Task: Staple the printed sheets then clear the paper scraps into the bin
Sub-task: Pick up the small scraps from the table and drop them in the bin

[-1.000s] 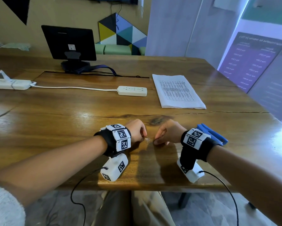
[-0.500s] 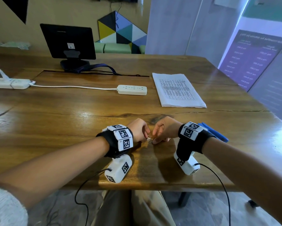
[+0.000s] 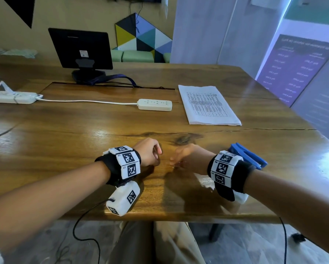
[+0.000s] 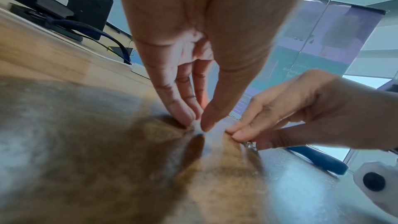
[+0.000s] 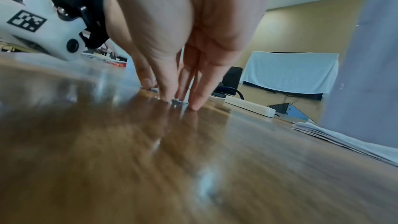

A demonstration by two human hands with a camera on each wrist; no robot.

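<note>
Both hands rest on the wooden table (image 3: 64,141) near its front edge. My right hand (image 3: 174,164) pinches a short silver strip of staples (image 4: 249,146) against the wood; the strip (image 5: 177,102) lies between its fingertips. My left hand (image 3: 158,159) is a little to the left, thumb and fingers (image 4: 183,115) pinched together on the table, with a small silver bit (image 5: 150,88) at their tips. The blue stapler (image 3: 249,157) lies just behind my right wrist. The stack of printed sheets (image 3: 207,105) lies flat at the back right.
A white power strip (image 3: 155,104) and its cable lie at mid-table, with a second strip (image 3: 13,97) at the far left. A black monitor (image 3: 81,48) stands at the back. The table's front edge runs just under my wrists. No bin or paper scraps show.
The hands were together on the staples; now the left hand has drawn a little to the left, and a gap shows between the two sets of fingertips.
</note>
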